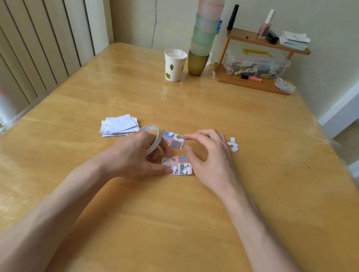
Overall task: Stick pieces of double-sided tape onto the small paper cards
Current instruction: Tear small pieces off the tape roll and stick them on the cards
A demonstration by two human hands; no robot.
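Observation:
Two small patterned paper cards lie mid-table: a far card (pixel 173 139) and a near card (pixel 180 165). My left hand (pixel 136 156) grips a white roll of double-sided tape (pixel 153 138) upright, and its thumb presses the near card's left edge. Just to the right, my right hand (pixel 211 157) hovers over both cards with thumb and fingers curved; its fingertips reach the far card's right edge. Whether they pinch a tape end I cannot tell. A stack of white paper cards (pixel 120 125) sits to the left of the roll.
Small white paper scraps (pixel 233 144) lie right of my right hand. At the back of the wooden table (pixel 185 227) stand a paper cup (pixel 174 64), a tower of stacked cups (pixel 201 48) and a wooden shelf (pixel 256 61) with a plastic box.

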